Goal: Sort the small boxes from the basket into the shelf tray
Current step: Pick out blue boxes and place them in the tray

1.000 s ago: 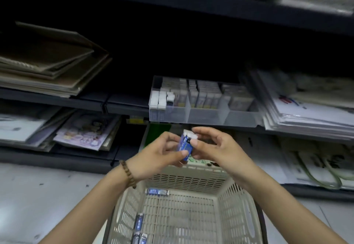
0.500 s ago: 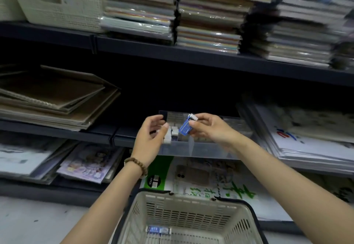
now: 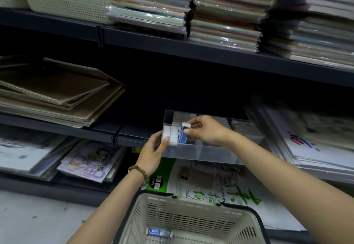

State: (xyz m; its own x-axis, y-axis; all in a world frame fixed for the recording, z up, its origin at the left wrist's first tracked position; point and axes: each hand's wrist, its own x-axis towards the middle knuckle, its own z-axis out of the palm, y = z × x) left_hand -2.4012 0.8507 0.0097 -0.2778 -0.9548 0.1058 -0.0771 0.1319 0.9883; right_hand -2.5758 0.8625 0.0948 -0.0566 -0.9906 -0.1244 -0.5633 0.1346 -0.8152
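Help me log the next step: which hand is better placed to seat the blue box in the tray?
Right. The right hand pinches the blue box inside the tray, beside the white boxes. The left hand only grips the tray's corner.

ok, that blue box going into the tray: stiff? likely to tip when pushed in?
Probably stiff: the blue box shows flat faces in the right hand's pinch. Likely light: that pinch alone carries it. Standing on end in the tray, it may tip, though the white boxes beside it should prop it.
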